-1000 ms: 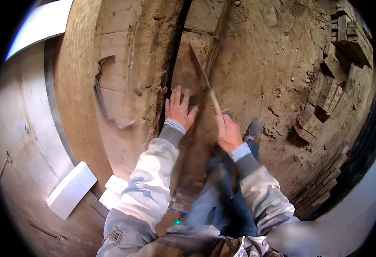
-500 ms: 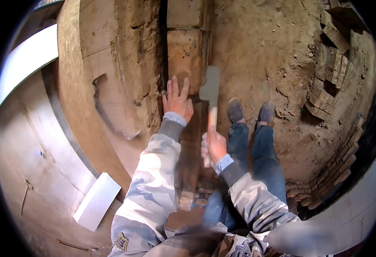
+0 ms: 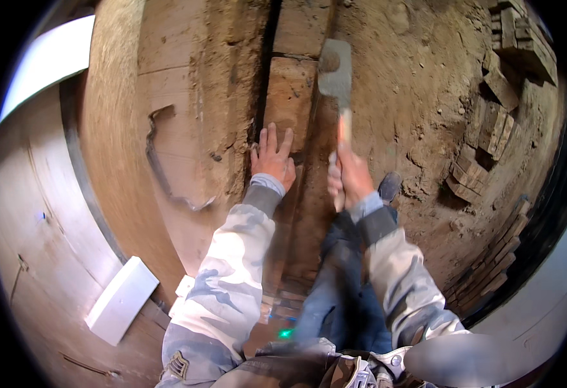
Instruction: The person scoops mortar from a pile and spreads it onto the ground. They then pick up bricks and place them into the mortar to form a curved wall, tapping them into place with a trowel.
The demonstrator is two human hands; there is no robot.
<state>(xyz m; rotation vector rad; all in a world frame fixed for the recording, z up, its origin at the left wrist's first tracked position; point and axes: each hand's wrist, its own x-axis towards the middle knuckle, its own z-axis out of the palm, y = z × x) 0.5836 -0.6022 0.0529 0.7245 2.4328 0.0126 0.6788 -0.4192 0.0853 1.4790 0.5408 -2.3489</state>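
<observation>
My left hand (image 3: 273,155) lies with fingers spread on the near end of a large orange-brown brick (image 3: 291,94) in a narrow row. In my right hand (image 3: 351,178), fingers wrapped round its pale wooden handle, is a bricklayer's trowel (image 3: 337,72) with a flat, roughly rectangular grey blade. A brown patch shows on that blade. It hovers just right of the brick's far end; whether it touches the brick I cannot tell. Another brick (image 3: 303,29) continues the row beyond a joint.
Left of the row runs a mud-smeared ledge (image 3: 215,116) with a bent dark strip (image 3: 157,158) on it. Brick stacks (image 3: 490,129) stand on the dirt floor (image 3: 399,84) to the right. A white box-like piece (image 3: 122,301) is at lower left. My shoe (image 3: 390,186) is beside the row.
The trowel has moved forward along the row, from the brick's near end to its far end. My left hand stays on the brick. My legs have shifted, and the view has moved slightly.
</observation>
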